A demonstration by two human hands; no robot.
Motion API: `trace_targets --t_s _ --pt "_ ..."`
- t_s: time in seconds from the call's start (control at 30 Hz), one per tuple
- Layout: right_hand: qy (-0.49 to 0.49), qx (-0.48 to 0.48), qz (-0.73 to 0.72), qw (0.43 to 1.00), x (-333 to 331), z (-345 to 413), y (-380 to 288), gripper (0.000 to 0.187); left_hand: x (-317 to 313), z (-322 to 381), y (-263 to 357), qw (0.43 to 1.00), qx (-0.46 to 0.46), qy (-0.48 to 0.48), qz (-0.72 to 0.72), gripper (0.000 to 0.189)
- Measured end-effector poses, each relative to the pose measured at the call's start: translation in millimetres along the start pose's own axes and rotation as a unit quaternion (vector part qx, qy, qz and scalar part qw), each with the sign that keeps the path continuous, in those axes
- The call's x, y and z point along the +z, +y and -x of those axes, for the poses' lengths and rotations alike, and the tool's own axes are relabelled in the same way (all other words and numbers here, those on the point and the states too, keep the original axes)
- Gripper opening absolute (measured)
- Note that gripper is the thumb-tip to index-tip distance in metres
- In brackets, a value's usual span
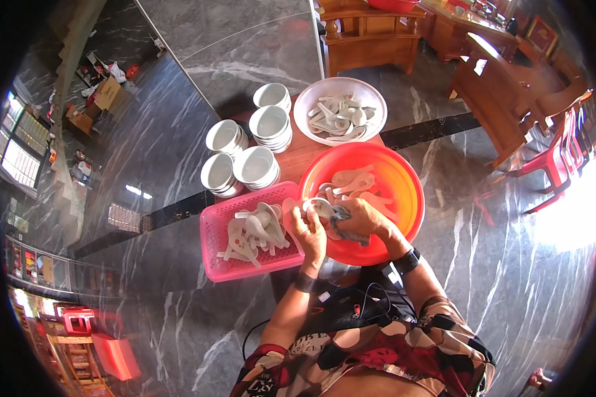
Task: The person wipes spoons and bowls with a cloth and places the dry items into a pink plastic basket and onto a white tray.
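Over the near left part of an orange-red plastic basin (411, 198), my left hand (310, 235) grips a white soup spoon (320, 206) with a printed motif in its bowl. My right hand (361, 217) holds a grey cloth (341, 221) against the spoon's right side. Several more white spoons (355, 182) lie inside the basin behind my hands. Left of my left hand, a pink perforated plastic basket (213, 268) holds a heap of white spoons (260, 223). Beyond the orange basin stands a white round basin (303, 106) with many spoons (341, 115) in it.
Several stacks of white bowls (257, 166) stand at the left back of a low reddish-brown table (294, 161). Carved wooden furniture (372, 34) is beyond, with a wooden chair (506, 94) and pink plastic chair (556, 161) to the right. Dark marbled floor (179, 317) surrounds the table.
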State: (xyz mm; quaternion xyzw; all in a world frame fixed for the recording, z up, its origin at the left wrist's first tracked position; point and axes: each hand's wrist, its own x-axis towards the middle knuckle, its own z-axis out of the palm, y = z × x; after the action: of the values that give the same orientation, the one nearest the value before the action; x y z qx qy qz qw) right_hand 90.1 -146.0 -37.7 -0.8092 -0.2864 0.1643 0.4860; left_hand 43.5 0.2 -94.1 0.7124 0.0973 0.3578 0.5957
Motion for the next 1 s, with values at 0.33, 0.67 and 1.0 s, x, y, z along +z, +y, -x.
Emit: trace_targets --t_s 0.33,0.67,1.0 --pt "0.011 -0.009 -0.002 1.000 1 2 14 0.030 -5 -4 -1 0.997 0.009 -0.059 -0.045 0.009" --pt "0.134 -0.017 0.010 0.991 6 -4 12 0.025 -1 -3 3 0.978 -0.043 -0.196 -0.063 0.008" --pt "0.106 -0.023 -0.011 0.994 6 -7 14 0.036 6 -5 10 0.981 -0.046 -0.181 0.049 0.013"
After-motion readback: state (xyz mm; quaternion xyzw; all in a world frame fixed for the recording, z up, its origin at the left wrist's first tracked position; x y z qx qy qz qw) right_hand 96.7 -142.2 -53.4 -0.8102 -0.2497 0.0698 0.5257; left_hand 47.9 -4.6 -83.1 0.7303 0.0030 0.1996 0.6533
